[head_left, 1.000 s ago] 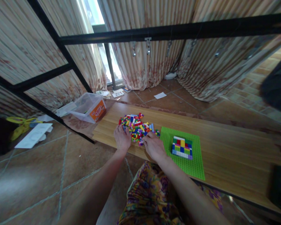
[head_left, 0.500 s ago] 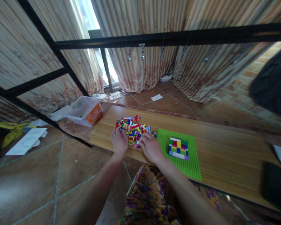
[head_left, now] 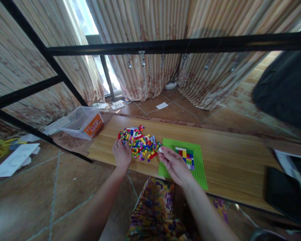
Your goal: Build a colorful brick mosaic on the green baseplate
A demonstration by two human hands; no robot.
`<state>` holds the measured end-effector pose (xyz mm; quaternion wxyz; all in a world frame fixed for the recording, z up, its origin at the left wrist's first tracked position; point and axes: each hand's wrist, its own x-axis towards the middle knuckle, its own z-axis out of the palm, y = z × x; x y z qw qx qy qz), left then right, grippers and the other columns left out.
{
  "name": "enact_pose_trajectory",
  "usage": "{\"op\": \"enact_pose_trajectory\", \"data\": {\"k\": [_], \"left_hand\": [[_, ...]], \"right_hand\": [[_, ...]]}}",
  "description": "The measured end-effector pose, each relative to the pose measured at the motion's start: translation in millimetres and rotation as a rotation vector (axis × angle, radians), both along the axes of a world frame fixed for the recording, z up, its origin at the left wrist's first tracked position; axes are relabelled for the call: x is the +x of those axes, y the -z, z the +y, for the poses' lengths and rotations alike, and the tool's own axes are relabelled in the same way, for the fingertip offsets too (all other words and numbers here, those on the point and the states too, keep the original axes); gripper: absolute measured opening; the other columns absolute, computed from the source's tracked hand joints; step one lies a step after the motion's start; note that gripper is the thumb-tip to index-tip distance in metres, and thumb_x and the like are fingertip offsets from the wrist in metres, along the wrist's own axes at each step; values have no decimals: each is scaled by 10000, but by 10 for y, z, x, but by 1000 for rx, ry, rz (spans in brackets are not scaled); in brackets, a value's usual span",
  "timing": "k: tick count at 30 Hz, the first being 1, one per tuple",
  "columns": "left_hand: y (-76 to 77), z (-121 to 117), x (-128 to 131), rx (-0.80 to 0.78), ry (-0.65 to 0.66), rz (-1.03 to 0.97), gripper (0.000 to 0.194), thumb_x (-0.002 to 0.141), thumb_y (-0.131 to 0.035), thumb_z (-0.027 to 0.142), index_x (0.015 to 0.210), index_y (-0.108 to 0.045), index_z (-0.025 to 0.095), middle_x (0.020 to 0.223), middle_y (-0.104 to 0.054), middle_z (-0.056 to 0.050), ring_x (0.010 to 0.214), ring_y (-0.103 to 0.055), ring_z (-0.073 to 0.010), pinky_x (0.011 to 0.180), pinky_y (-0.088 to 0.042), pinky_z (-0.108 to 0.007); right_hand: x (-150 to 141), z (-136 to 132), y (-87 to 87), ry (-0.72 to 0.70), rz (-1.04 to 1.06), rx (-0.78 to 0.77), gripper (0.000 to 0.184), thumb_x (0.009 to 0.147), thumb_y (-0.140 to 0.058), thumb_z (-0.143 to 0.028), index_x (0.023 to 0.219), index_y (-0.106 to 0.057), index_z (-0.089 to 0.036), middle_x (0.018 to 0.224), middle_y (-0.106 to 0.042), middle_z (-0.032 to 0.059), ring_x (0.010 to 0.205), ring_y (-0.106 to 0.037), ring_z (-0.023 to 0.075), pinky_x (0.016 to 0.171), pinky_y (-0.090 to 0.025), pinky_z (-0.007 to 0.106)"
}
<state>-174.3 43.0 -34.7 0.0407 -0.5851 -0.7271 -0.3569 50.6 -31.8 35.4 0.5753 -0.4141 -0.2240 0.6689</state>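
Note:
A heap of loose, many-coloured toy bricks (head_left: 142, 142) lies on the wooden board. At its near left edge rests my left hand (head_left: 122, 154), fingers a little apart and bent onto the outer bricks, with nothing visible gripped. My right hand (head_left: 174, 164) pinches a small white brick (head_left: 160, 150) between thumb and fingertips, over the left edge of the green baseplate (head_left: 203, 174). On that baseplate sits a built block of coloured bricks (head_left: 190, 157) in rows of white, red, yellow, blue and green; my right hand hides its left part.
Beyond the left end of the wooden board (head_left: 230, 157) stands a clear plastic box (head_left: 76, 125) with an orange label. A dark flat object (head_left: 282, 192) lies at the right end beside papers. A black metal bar (head_left: 153, 46) crosses in front of the curtains.
My right hand has moved right, from the heap to above the baseplate, carrying a white brick. My left hand stays at the heap. The whole view has shifted slightly.

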Motion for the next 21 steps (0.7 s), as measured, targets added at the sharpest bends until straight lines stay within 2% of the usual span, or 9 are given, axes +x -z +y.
{"op": "enact_pose_trajectory", "data": {"k": [2,5,7,10,13,17,19,21], "left_hand": [[-3,1,1,-4,-3,5,391,942,-376,361,1188,-550,112,1230,-585,-223,1192,-533,-323,1025,-407,-516],[-5,1,1,-10,-5,13,398,943,-378,361,1188,-552,101,1239,-580,-230,1202,-528,-323,1029,-405,-512],[-7,1,0,-12,-3,19,406,945,-374,360,1189,-553,89,1237,-581,-235,1204,-525,-323,1033,-404,-505],[-12,2,-2,-14,3,21,419,946,-366,357,1197,-549,75,1233,-583,-245,1208,-522,-325,1039,-399,-507],[-18,5,-6,-20,7,14,415,943,-367,354,1191,-553,78,1233,-585,-244,1214,-520,-325,1044,-395,-509],[-12,15,-11,-30,2,2,406,936,-386,353,1174,-565,77,1231,-584,-241,1218,-521,-321,1046,-394,-503],[-4,19,-12,-24,-1,-1,406,935,-385,356,1173,-566,82,1236,-584,-236,1212,-522,-323,1042,-395,-509],[2,21,-12,-13,0,-2,408,936,-380,364,1172,-567,90,1241,-584,-229,1207,-523,-326,1039,-394,-512]], "right_hand": [[51,-57,22,24,-31,-8,362,568,-870,-326,877,-736,-194,815,-727,9,743,-662,99,755,-554,231],[156,-142,85,57,-191,-13,410,558,-869,-393,870,-723,-171,744,-711,16,704,-662,123,712,-560,260],[254,-197,128,73,-349,-3,449,599,-832,-479,886,-702,-160,709,-694,19,643,-649,139,635,-556,277],[436,-268,164,89,-611,62,462,733,-700,-576,948,-656,-169,724,-678,21,592,-624,146,564,-525,279],[634,-295,157,97,-937,103,397,866,-547,-558,1006,-621,-194,803,-695,37,646,-651,163,592,-502,280],[862,-219,153,143,-1434,120,324,927,-468,-471,991,-650,-210,795,-708,51,659,-651,191,604,-439,294],[937,-142,180,195,-1544,214,342,937,-454,-469,956,-676,-210,824,-710,64,700,-643,203,645,-440,313],[971,-55,223,269,-1544,356,369,937,-460,-490,908,-699,-211,913,-708,81,834,-636,220,746,-459,341]]}}
